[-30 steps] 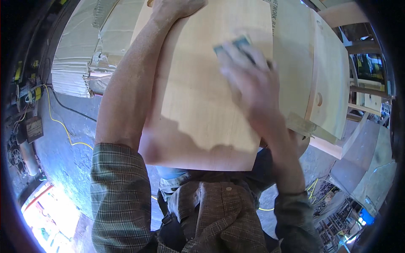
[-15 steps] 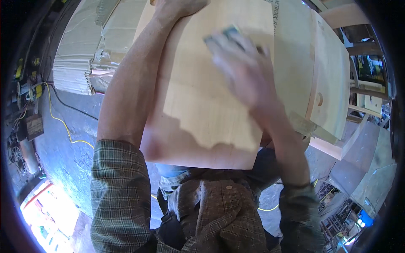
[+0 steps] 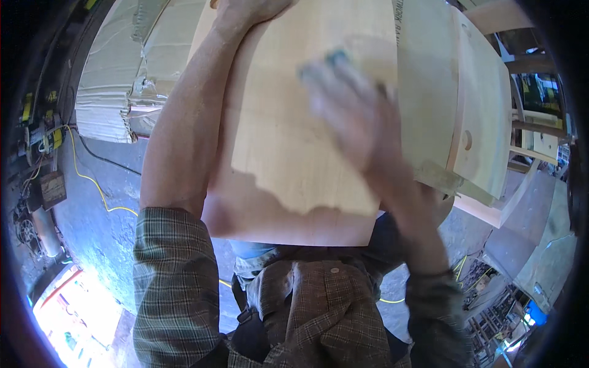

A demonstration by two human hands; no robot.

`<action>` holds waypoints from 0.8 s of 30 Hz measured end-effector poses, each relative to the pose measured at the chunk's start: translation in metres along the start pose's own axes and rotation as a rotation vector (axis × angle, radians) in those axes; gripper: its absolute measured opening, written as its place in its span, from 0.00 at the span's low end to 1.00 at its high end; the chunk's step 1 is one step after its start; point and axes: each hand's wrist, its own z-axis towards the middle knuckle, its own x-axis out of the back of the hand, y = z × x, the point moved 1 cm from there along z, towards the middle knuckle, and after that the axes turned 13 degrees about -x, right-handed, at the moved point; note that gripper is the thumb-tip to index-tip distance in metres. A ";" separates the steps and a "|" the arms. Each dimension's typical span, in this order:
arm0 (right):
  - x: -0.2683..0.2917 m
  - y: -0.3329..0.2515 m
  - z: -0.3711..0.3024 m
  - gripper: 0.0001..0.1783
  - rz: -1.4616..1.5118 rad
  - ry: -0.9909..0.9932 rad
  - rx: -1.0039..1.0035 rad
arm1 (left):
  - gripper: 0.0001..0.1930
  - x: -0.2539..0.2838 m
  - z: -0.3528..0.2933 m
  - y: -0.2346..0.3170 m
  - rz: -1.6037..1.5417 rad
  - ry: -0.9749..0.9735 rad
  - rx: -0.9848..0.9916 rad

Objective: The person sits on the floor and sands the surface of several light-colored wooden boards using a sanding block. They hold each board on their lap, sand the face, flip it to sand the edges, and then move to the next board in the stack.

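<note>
Right hand [image 3: 351, 113] grasps a dark green pad [image 3: 336, 58], fingers over it; motion blur hides its exact type. Pad lies against the upper-right face of a pale wooden panel [image 3: 288, 147], which sits in front of the person, near edge above the lap. Left hand [image 3: 251, 8] rests at the panel's upper left, cut off by the frame; cannot tell whether its fingers clench the edge.

Change over the last half second: pad shifts slightly toward the person; panel and left hand hold nearly the same place. Judgement: short rubbing strokes over one patch, panel kept steady.

Outward: torn cardboard box [image 3: 110, 92] to the left; pale board with an oval cutout [image 3: 485, 116] to the right; yellow cable [image 3: 92, 178] on the floor.
</note>
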 end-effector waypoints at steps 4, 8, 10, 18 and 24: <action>-0.061 0.083 0.125 0.13 0.099 0.013 -0.345 | 0.23 -0.013 0.021 -0.002 -0.180 0.082 -0.029; -0.042 0.053 0.099 0.16 0.027 0.049 -0.163 | 0.25 -0.008 0.012 -0.006 -0.086 0.013 -0.070; -0.018 0.026 0.031 0.20 -0.012 0.028 -0.087 | 0.26 -0.009 0.012 -0.002 -0.062 0.018 -0.073; -0.011 0.023 0.026 0.16 0.069 0.101 0.105 | 0.28 0.004 0.008 -0.001 -0.049 -0.039 0.036; -0.039 0.067 0.108 0.18 0.135 -0.234 -0.351 | 0.27 -0.003 0.021 -0.002 -0.191 -0.053 0.036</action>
